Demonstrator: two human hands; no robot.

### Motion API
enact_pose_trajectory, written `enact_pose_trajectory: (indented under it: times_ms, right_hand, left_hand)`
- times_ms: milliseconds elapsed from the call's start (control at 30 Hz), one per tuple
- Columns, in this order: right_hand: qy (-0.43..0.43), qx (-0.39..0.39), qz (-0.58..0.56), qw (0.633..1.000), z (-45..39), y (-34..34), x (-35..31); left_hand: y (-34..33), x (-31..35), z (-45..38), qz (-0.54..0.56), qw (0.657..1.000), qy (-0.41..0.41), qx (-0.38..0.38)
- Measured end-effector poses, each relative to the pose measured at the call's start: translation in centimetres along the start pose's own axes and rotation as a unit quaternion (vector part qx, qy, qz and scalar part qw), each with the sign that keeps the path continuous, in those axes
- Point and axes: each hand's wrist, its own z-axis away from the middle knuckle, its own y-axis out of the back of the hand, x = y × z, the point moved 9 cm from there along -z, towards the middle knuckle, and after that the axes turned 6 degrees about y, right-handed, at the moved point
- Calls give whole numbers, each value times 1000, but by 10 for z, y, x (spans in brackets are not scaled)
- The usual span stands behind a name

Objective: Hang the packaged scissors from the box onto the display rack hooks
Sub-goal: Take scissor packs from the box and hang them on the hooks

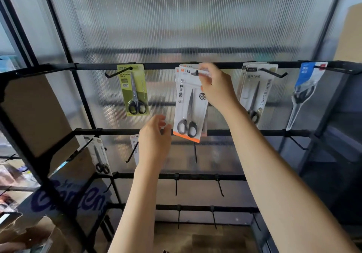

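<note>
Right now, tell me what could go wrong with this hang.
1. The right hand pinches only the white scissors pack's top at the hook; it may miss the hook and drop.
2. The pack hangs tilted, and the left hand is off it, so it may swing.

This is a shop, or its stockroom. A black display rack of bars and hooks carries carded retail packs of scissors in several brands, hung in a row. Ribbed translucent panels back the rack, and opened cardboard boxes of stock sit at lower left.
</note>
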Motion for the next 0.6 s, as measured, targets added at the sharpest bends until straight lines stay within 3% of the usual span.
enact_pose_trajectory:
  times_ms: [233, 433, 600]
  right_hand:
    - [-79, 13, 116, 990, 64, 6, 20]
    - [-114, -62, 194, 972, 155, -5, 43]
    - [-185, -155, 202, 949, 265, -30, 75]
  left_hand:
    - [-19, 0, 32, 10, 999, -6, -48]
    - [-60, -31, 83, -9, 991, 9, -130]
    - [-105, -99, 144, -41, 963, 106, -243]
